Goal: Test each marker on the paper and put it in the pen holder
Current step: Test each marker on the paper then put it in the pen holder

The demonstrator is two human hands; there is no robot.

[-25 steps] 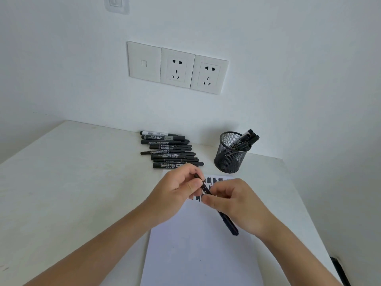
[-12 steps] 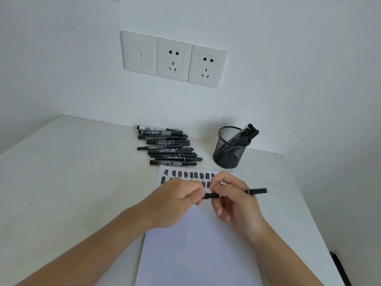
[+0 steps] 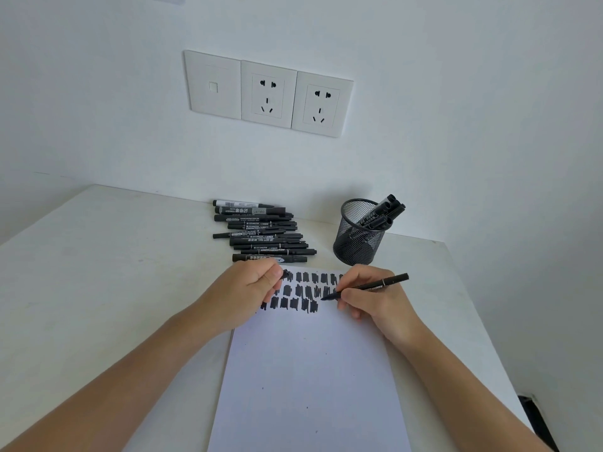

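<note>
Black marker (image 3: 368, 286) pinched in right hand (image 3: 375, 303) fingers, tip at paper (image 3: 310, 370) beside scribbles (image 3: 293, 301); left hand (image 3: 248, 290) fingers curled round small cap (image 3: 286, 274).

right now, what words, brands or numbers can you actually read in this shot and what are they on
"deli", upside down, probably: grey-labelled black marker near the pile's back.
"701", upside down, probably: mid-pile black marker.
Blurred: white print on the slim black marker in the grip of the right hand.
Too small: print on the markers in the black mesh pen holder.
No text: white wall sockets.
</note>
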